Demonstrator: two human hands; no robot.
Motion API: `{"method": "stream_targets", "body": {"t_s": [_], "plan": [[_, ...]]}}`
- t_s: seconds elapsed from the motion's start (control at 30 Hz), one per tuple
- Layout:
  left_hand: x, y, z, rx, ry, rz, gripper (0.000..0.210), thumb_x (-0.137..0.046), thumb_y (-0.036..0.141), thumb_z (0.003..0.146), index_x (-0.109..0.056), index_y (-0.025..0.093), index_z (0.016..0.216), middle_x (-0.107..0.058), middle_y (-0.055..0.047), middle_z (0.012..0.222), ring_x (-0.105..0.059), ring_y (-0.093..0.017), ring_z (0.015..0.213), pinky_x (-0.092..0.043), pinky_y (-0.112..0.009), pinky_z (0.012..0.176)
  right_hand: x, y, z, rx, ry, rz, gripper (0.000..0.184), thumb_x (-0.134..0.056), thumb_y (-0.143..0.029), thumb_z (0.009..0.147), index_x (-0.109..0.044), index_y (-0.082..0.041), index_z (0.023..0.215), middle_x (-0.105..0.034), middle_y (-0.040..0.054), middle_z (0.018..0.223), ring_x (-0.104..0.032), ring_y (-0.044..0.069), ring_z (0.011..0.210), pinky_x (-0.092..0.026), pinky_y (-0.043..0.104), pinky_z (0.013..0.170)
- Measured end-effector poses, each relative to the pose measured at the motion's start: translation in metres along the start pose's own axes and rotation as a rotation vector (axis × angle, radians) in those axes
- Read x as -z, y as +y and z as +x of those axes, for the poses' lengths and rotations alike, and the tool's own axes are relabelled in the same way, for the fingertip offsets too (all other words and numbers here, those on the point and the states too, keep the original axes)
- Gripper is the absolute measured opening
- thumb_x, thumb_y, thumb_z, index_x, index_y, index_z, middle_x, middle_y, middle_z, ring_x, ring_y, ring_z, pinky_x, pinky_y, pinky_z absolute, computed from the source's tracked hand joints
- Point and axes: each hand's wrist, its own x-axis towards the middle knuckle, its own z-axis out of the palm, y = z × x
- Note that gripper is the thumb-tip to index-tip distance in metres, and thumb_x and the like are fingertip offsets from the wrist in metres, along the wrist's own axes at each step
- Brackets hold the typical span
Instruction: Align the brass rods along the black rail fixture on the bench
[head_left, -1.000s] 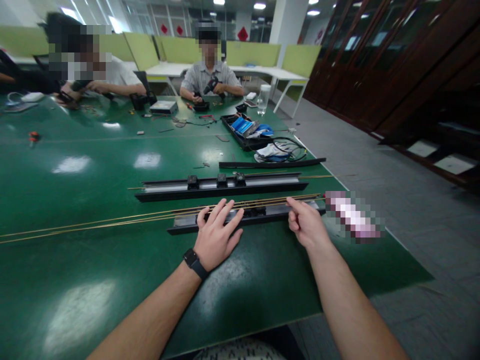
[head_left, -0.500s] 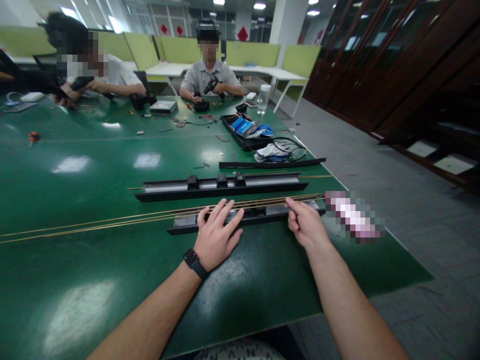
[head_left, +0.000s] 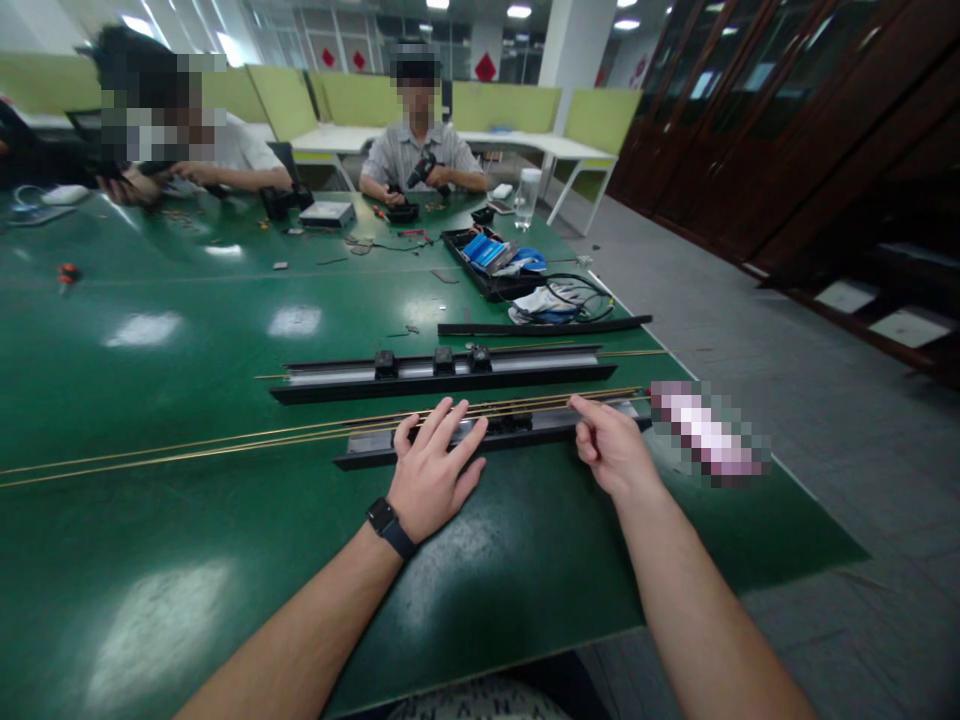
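Observation:
My left hand (head_left: 433, 470) lies with spread fingers over the near black rail (head_left: 555, 430). Its fingertips meet several long, thin brass-coloured rods (head_left: 247, 440) that run across the rail and out to the left. My right hand (head_left: 611, 440) is closed, with the index finger reaching to the rods near the rail's right end. What its curled fingers hold, if anything, is hidden. Partly covered by my left hand, dark blocks (head_left: 517, 415) sit in the rail. Just past the right end of the rods lies a pink, blurred-out object (head_left: 705, 430).
Behind is a second rail (head_left: 337, 390) with 3 black blocks, then a narrow black strip (head_left: 547, 327). Farther back are gloves (head_left: 555, 300) with a black cable and a black tray (head_left: 480, 275) of blue items. Two people sit across the green table (head_left: 187, 520); one holds a drill (head_left: 422, 170).
My hands and the rods have barely moved. At the far left, the co-worker's head and hands have shifted slightly.

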Motion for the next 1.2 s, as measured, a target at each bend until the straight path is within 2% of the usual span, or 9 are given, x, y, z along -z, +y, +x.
{"method": "stream_targets", "body": {"t_s": [0.23, 0.43, 0.87, 1.1, 1.2], "plan": [[-0.0002, 0.0003, -0.0005, 0.003, -0.02, 0.006, 0.046, -0.057, 0.038, 0.097, -0.055, 0.032, 0.142, -0.048, -0.008, 0.156, -0.04, -0.031, 0.146, -0.021, -0.055, 0.115, 0.0026, 0.0029, 0.0034, -0.013, -0.007, 0.035, 0.042, -0.088, -0.034, 0.067, -0.049, -0.021, 0.067, -0.05, -0.0063, 0.043, -0.035, 0.004, 0.028, -0.021, 0.015, 0.026], [0.0003, -0.0001, -0.0005, 0.006, -0.019, 0.006, 0.045, -0.057, 0.038, 0.097, -0.056, 0.032, 0.141, -0.048, -0.009, 0.155, -0.04, -0.031, 0.146, -0.021, -0.055, 0.115, 0.0007, 0.0034, 0.0017, 0.01, 0.014, 0.031, 0.038, -0.09, -0.038, 0.067, -0.058, -0.019, 0.072, -0.048, -0.0067, 0.042, -0.034, 0.004, 0.028, -0.021, 0.014, 0.026], [0.0, 0.0, -0.0011, 0.006, -0.021, 0.011, 0.045, -0.057, 0.039, 0.097, -0.056, 0.032, 0.141, -0.048, -0.008, 0.156, -0.04, -0.031, 0.146, -0.021, -0.054, 0.115, 0.0008, 0.0031, 0.0012, 0.047, 0.009, -0.029, 0.037, -0.086, -0.044, 0.07, -0.062, -0.018, 0.078, -0.052, -0.0051, 0.044, -0.036, 0.005, 0.028, -0.019, 0.015, 0.027], [-0.0002, -0.0005, -0.0006, 0.006, -0.019, 0.014, 0.045, -0.056, 0.04, 0.097, -0.056, 0.033, 0.141, -0.048, -0.008, 0.155, -0.04, -0.031, 0.146, -0.021, -0.054, 0.115, 0.0002, 0.0009, 0.0, 0.018, -0.014, 0.02, 0.038, -0.089, -0.036, 0.065, -0.054, -0.019, 0.067, -0.051, -0.005, 0.044, -0.035, 0.004, 0.028, -0.02, 0.015, 0.026], [-0.0005, -0.0007, -0.0007, 0.004, -0.012, 0.007, 0.045, -0.058, 0.039, 0.096, -0.056, 0.033, 0.141, -0.048, -0.008, 0.155, -0.04, -0.031, 0.146, -0.021, -0.054, 0.115, 0.0012, 0.0028, 0.0017, 0.018, -0.004, 0.035, 0.036, -0.089, -0.035, 0.066, -0.058, -0.019, 0.069, -0.051, -0.0054, 0.043, -0.034, 0.004, 0.028, -0.021, 0.016, 0.026]]}}
